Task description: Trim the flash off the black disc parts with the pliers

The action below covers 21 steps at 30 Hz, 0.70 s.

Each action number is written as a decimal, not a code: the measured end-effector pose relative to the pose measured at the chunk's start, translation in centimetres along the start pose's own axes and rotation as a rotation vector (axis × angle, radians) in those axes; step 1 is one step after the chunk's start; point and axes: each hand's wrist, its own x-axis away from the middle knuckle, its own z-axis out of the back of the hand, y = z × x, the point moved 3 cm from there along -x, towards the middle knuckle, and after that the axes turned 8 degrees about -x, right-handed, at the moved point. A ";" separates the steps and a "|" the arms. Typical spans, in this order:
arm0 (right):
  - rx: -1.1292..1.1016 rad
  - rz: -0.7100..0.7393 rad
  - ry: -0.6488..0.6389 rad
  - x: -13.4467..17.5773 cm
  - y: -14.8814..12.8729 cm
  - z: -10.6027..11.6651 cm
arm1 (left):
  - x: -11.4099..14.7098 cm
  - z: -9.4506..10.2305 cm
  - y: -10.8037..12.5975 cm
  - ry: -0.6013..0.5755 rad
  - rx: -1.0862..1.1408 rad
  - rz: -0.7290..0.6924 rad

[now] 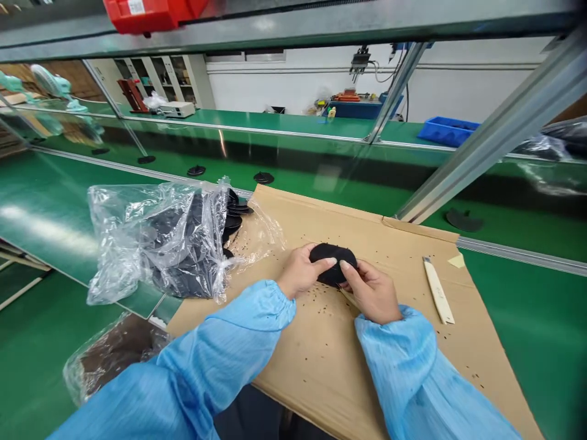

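Note:
Between my two hands is a black disc-shaped piece [331,252], held above the brown cardboard sheet [316,373]. My left hand [300,269] grips its left side, thumb pressed on the upper face. On the right side my right hand [372,287] pinches it, thumb on top; a thin pale pointed tool [349,297] shows under that hand, though its full shape is hidden. Small dark scraps lie scattered over the cardboard. To the right of my right hand lies a cream-handled cutter knife [439,291].
A clear plastic bag [158,238] of black discs spills open at the left. Beyond the cardboard, several black discs [263,177] lie spaced along a green belt [312,162]. A slanted metal post [495,122] rises at the right. Overhead, a red bin [153,13] sits on a shelf.

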 end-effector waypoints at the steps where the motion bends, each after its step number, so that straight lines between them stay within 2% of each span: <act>1: -0.017 -0.006 -0.014 0.1 -0.1 -0.1 | 0.0 0.0 0.0 -0.011 0.034 0.011; 4: -0.073 -0.047 -0.018 0.2 0.1 -0.4 | -0.2 -0.2 -0.1 -0.029 0.119 0.026; 6: -0.124 -0.085 0.075 -0.1 0.4 -0.2 | -0.5 -0.3 -0.1 -0.005 0.127 0.002; 8: -0.163 -0.126 0.185 -1.3 0.5 0.4 | -0.8 -0.1 -0.3 0.066 0.113 -0.009; 10: -0.072 -0.168 0.244 -3.4 0.0 1.3 | -1.0 0.2 -0.7 0.149 0.088 -0.002; 12: 0.192 -0.174 0.275 -6.3 -1.7 2.3 | -1.2 0.4 -0.9 0.187 0.059 0.008; 14: 0.495 -0.075 0.325 -9.4 -4.2 3.1 | -1.2 0.5 -1.1 0.177 0.049 0.009; 16: 0.683 0.081 0.321 -11.8 -6.8 3.2 | -1.1 0.5 -1.1 0.170 0.037 0.015; 18: 0.716 0.181 0.256 -13.1 -8.1 2.8 | -1.0 0.6 -1.2 0.170 0.028 0.016; 21: 0.779 0.264 0.166 -12.9 -7.3 2.9 | -1.0 0.7 -1.2 0.170 0.015 0.012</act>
